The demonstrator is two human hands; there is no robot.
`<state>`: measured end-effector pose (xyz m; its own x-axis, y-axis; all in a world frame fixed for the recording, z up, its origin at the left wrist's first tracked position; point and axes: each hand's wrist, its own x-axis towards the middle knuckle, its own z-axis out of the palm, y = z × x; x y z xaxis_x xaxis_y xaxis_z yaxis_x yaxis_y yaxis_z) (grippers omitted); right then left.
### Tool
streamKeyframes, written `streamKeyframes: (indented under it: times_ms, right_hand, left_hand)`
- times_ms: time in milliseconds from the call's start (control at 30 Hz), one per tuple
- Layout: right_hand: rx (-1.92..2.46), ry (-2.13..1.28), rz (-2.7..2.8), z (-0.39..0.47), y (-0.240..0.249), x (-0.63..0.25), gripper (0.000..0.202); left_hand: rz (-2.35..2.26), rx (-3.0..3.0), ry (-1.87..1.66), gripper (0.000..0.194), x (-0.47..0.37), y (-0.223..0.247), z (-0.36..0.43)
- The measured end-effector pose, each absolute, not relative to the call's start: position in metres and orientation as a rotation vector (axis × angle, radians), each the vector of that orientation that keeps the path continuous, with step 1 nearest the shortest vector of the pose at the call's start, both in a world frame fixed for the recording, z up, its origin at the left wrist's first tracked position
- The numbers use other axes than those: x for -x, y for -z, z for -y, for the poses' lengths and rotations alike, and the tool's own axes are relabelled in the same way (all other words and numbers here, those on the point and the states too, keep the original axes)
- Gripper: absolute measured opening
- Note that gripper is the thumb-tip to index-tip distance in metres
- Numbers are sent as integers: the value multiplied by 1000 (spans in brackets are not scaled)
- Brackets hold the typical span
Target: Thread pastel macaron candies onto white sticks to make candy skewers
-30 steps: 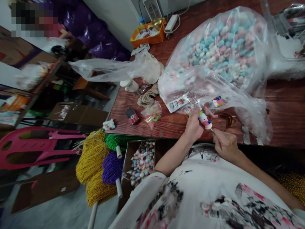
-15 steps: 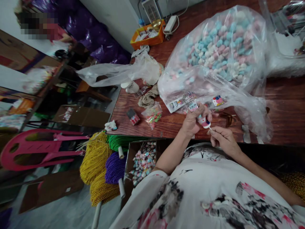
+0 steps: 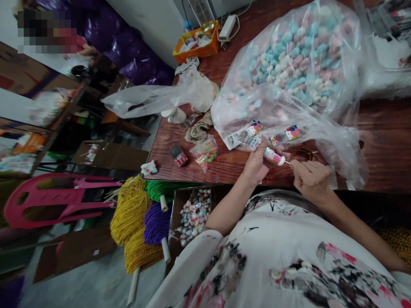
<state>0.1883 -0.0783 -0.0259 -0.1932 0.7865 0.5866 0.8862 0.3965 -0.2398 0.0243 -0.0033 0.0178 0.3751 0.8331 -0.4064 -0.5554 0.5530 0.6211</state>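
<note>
Two bare hands are joined by one small thing. The left hand (image 3: 257, 164) has thumb and fingers closed about a colourful wrapped piece (image 3: 274, 157), and the right hand (image 3: 311, 179) is clamped on the end of the white stick (image 3: 287, 163) jutting from it — a short gap lies between one hand and the other. That piece is held just on the wearer's side of a large clear bag (image 3: 298, 64), which is full of pink, blue and white sweets and rests on the reddish wood counter (image 3: 385, 141); whether it touches the bag's loose plastic I cannot tell.

Printed packets (image 3: 292, 132) lie at the near edge of the large bag, behind the hands. Left of the bag, and near it, are a twisted tan cloth (image 3: 199, 129) and a small bag of bright pieces (image 3: 205, 154), then a dark and red box (image 3: 178, 156) and a white cup (image 3: 175, 114). Beyond the bag's left side stand an orange tray (image 3: 196, 55) and a white power strip (image 3: 227, 29).

Farther out, to the bag's left and below the counter — wrapped sweets (image 3: 192, 218) in a carton, yellow cord bundles (image 3: 128, 209), a purple one (image 3: 157, 224), and a pink chair (image 3: 61, 199).
</note>
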Motion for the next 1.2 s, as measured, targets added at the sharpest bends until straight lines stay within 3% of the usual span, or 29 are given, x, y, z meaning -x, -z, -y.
streamKeyframes:
  times_ms: [300, 400, 533, 633, 900, 1200]
  right_hand:
    - [1461, 182, 2008, 75, 36, -193, 24]
    - [1444, -107, 1954, 76, 34, -180, 24]
    - [1368, -782, 1694, 77, 26, -165, 36]
    - [1338, -1002, 1548, 79, 18, -169, 28]
    - [1268, -967, 1563, 93, 21, -172, 30]
    - [1217, -678, 1518, 84, 26, -148, 22]
  left_hand:
    - [-786, -419, -794, 49, -20, -24, 10]
    - [-761, -432, -818, 48, -29, -22, 18]
    - [-741, -403, -880, 46, -40, -15, 28]
    - [-718, -390, -943, 43, -40, -12, 27]
    - [-733, -394, -990, 50, -36, -12, 26]
    - [-801, -607, -1161, 61, -57, -7, 42]
